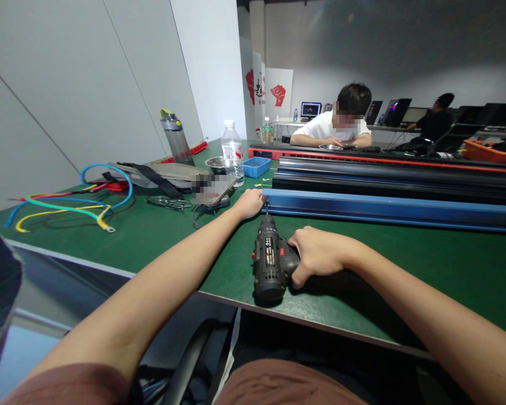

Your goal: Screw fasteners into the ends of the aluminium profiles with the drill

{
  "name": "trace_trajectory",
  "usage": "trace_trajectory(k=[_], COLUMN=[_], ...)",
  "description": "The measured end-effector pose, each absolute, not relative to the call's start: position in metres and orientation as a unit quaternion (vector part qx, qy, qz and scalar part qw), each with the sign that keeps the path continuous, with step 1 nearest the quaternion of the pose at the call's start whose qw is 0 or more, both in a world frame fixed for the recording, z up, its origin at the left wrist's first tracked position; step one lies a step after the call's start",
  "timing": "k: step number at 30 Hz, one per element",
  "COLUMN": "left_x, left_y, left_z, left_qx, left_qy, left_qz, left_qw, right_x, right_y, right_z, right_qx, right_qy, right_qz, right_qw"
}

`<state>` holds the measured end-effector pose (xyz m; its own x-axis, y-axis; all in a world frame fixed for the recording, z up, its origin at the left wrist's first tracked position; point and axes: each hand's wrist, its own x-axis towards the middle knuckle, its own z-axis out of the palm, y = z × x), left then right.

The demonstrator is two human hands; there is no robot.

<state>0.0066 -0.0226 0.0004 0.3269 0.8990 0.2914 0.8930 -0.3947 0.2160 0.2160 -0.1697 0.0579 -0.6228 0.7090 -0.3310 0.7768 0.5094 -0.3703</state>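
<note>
My right hand [319, 256] is wrapped round the handle of a black cordless drill [270, 264], which lies low over the table with its nose pointing away from me. The tip of its bit [267, 206] meets the near side of a long blue metal rail [375, 206], close to the left end. My left hand [251, 203] is closed on that same end of the rail, its fingertips partly hidden. Behind the blue rail lie black rails [362, 183] and a red rail [303, 154], roughly parallel to it.
On the green table [168, 247] at left lie coloured cables [84, 205], eyeglasses [167, 203] and a grey bag [160, 175]. A water bottle [231, 149], a grey drinking bottle [177, 139] and a blue tray [256, 167] stand farther back. Another person [331, 126] leans on the far side.
</note>
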Motion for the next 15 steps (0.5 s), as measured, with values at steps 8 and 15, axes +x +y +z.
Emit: trace_trajectory(k=[8, 15], left_x=[0.0057, 0.0071], left_y=[-0.0220, -0.0227], left_z=[0.0001, 0.0009], left_qx=[0.816, 0.814], left_qy=[0.549, 0.556], left_qz=[0.181, 0.167], left_qw=[0.002, -0.005], right_x=[0.2164, 0.2171], right_y=[-0.1696, -0.1697], right_z=[0.0577, 0.0569], right_qx=[0.429, 0.429], right_qy=[0.866, 0.866], right_qz=[-0.251, -0.249], right_qw=[0.060, 0.058])
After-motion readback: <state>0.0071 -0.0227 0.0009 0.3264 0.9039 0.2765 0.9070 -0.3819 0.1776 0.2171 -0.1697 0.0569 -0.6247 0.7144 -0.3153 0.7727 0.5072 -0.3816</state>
